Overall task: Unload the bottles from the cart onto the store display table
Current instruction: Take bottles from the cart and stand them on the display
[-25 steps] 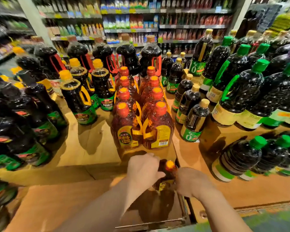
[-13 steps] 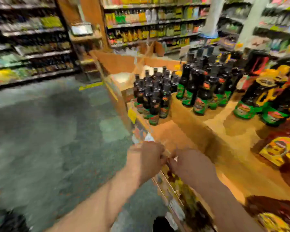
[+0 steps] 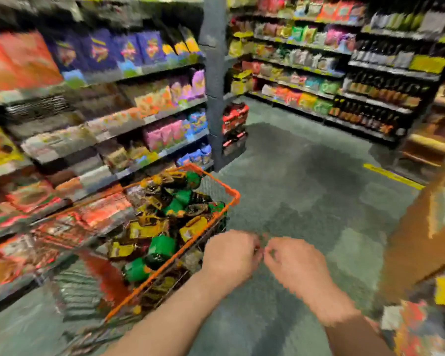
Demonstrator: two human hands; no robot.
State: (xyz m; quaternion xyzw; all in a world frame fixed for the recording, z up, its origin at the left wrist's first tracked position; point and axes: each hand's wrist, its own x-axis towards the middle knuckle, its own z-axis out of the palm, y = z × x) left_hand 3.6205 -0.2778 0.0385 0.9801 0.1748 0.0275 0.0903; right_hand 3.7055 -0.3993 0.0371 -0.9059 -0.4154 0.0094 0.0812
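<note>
The view is blurred by motion. An orange-rimmed wire cart [image 3: 217, 181] stands at lower left. It holds several dark bottles [image 3: 162, 227] with green caps and yellow labels, lying in a heap. My left hand [image 3: 231, 255] hovers just right of the cart's near corner. My right hand [image 3: 296, 263] is beside it, with the fingertips of both nearly meeting. Both hands have loosely curled fingers and hold nothing that I can see. The brown side of the display table [image 3: 419, 240] shows at the right edge.
Shelves of snack bags [image 3: 139, 104] run along the left behind the cart. A grey pillar [image 3: 213, 80] stands at the shelf end. More stocked shelves [image 3: 344, 80] line the far right. Grey floor [image 3: 306, 181] lies open ahead, with a yellow floor strip [image 3: 393, 176].
The view has swung left from the display table to the cart. Both hands let go of the bottle they set on the table and now hover empty near the cart.
</note>
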